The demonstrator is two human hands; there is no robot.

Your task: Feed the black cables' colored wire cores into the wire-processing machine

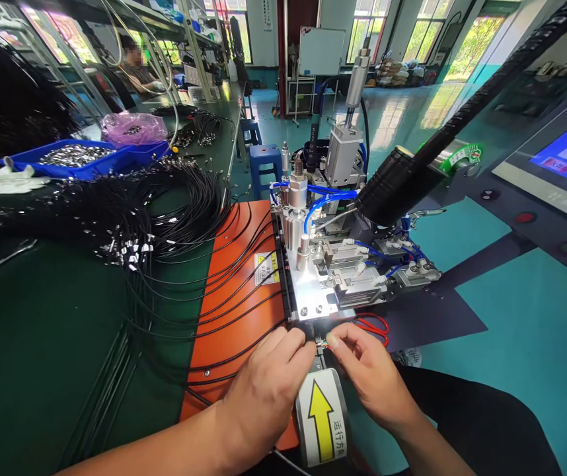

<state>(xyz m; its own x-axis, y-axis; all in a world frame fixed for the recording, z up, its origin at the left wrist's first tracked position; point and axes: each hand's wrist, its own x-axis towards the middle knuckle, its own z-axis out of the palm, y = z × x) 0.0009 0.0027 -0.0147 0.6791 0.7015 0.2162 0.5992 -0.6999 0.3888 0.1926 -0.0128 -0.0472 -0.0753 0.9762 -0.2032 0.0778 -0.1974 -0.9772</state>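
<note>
your right grip [363, 363] is narrow, thumb and forefinger pinching at thin coloured wires [324, 344]. your left grip [276, 377] curls in just beside them; you cannot tell what its fingers hold. the wires sit between your two grips, at the near edge of the lit machine [308, 284]. they look light, soft and easily bent, so a gentle pinch close to their ends likely suits them. left of your grips, springier-looking black cables [236, 311] cross the orange plate [224, 344] towards the green surface [40, 344]. nearer you lies a yellow arrow [322, 423].
</note>
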